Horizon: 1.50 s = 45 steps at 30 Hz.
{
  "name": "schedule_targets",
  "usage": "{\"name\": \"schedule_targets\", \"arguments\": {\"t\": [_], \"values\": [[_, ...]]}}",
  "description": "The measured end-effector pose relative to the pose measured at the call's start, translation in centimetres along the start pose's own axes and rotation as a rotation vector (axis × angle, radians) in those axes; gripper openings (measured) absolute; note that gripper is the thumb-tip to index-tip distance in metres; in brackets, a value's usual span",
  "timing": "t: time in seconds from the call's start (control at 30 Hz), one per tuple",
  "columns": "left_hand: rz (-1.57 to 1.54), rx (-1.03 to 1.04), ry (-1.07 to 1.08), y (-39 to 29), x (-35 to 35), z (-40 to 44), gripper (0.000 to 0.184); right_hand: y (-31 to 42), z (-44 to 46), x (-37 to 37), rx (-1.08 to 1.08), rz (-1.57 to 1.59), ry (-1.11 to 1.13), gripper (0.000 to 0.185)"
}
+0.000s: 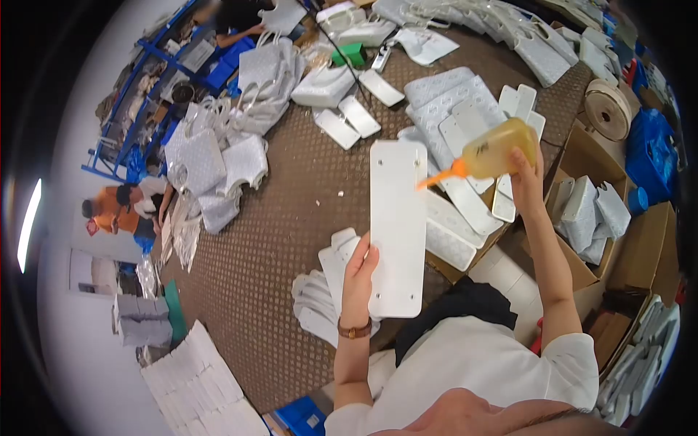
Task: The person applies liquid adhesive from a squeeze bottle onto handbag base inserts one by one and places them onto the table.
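My left hand (358, 280) grips the left edge of a long white panel (398, 225) with rounded corners and small studs near its ends. A bottle of yellowish liquid (502, 150) is in my right hand (525, 178), tilted so that its orange nozzle (443, 175) points down and left at the panel's upper right edge. Whether liquid is coming out cannot be seen. White panels (465, 196) lie behind the bottle, and a stack of white pieces (314, 305) lies beside my left hand.
Silvery white bags (196, 149) are piled on the brown patterned table (269, 291). An open cardboard box (571, 149) holding white pieces stands at the right, below a tape roll (607, 110). People (116, 207) are at the far left; another person (243, 18) is at the top.
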<state>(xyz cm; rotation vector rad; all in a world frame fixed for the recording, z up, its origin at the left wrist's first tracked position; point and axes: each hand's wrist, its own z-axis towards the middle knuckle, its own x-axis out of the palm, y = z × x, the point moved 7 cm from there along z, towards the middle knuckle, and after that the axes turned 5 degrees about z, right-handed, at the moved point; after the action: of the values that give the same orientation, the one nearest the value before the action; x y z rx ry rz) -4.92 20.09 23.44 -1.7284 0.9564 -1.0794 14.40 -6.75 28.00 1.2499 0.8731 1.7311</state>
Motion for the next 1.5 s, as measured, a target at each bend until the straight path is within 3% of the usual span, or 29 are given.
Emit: {"name": "schedule_targets", "arguments": {"t": [0.1,0.17,0.2,0.27,0.33,0.43,0.57,0.63,0.67,0.77,0.83,0.93,1.1,1.17,1.23,1.27,1.37,1.5], "values": [[0.008,0.014,-0.007,0.0,-0.2,0.6,0.041,-4.4,-5.6,1.3,0.156,-0.045,0.143,0.061],[0.037,0.049,-0.023,-0.2,-0.1,1.1,0.041,-5.1,-8.2,3.7,0.286,-0.049,0.536,0.067],[0.037,0.051,-0.023,-0.2,0.0,1.1,0.041,-5.1,-7.8,3.7,0.284,-0.048,0.537,0.067],[-0.013,0.039,0.014,-0.3,0.5,1.0,0.041,-4.8,-5.1,1.7,0.252,0.120,0.200,0.076],[-0.034,0.048,0.042,-0.7,0.9,1.0,0.041,-2.0,-0.6,0.9,0.149,0.282,0.014,0.064],[-0.027,0.050,0.068,-0.8,1.2,0.6,0.041,-0.6,2.6,-0.3,0.034,0.201,-0.024,0.056],[-0.021,0.062,0.079,-0.8,0.9,0.7,0.041,-3.6,-1.6,0.8,0.115,0.069,0.079,0.060],[-0.023,0.056,0.041,-0.6,0.5,0.9,0.041,-5.1,-5.7,2.8,0.125,-0.140,0.337,0.063],[-0.017,0.052,0.022,-0.6,0.3,1.3,0.041,-5.3,-5.4,3.0,0.124,-0.136,0.343,0.063],[-0.034,0.036,0.026,-0.9,0.3,1.4,0.041,-5.0,-4.8,3.2,0.092,0.039,0.337,0.063],[-0.102,0.025,0.066,-1.0,0.8,1.4,0.042,-3.4,-0.6,2.7,0.240,0.302,0.118,0.062],[-0.080,0.020,0.061,-0.8,1.0,1.8,0.041,-2.9,3.1,1.9,0.136,0.248,0.019,0.058],[-0.076,-0.007,0.051,-0.2,0.8,3.0,0.041,-6.9,-1.1,3.1,0.192,0.149,0.031,0.050],[-0.129,-0.039,0.008,1.0,0.0,4.3,0.040,-9.8,-5.0,3.7,0.222,-0.063,0.170,0.051],[-0.213,-0.057,-0.031,2.3,-1.2,6.1,0.039,-9.2,-7.1,5.6,0.368,0.041,0.485,0.056],[-0.210,-0.064,-0.037,3.3,-2.0,6.8,0.039,-9.4,-7.4,5.1,0.376,0.046,0.483,0.056],[-0.332,-0.161,-0.070,8.2,-5.5,10.3,0.037,-12.2,-7.3,-1.0,0.702,0.545,-0.115,0.055],[-0.390,-0.243,-0.048,16.1,-9.1,15.3,0.036,-11.9,-5.9,-7.8,0.579,0.453,-0.357,0.052]]}}
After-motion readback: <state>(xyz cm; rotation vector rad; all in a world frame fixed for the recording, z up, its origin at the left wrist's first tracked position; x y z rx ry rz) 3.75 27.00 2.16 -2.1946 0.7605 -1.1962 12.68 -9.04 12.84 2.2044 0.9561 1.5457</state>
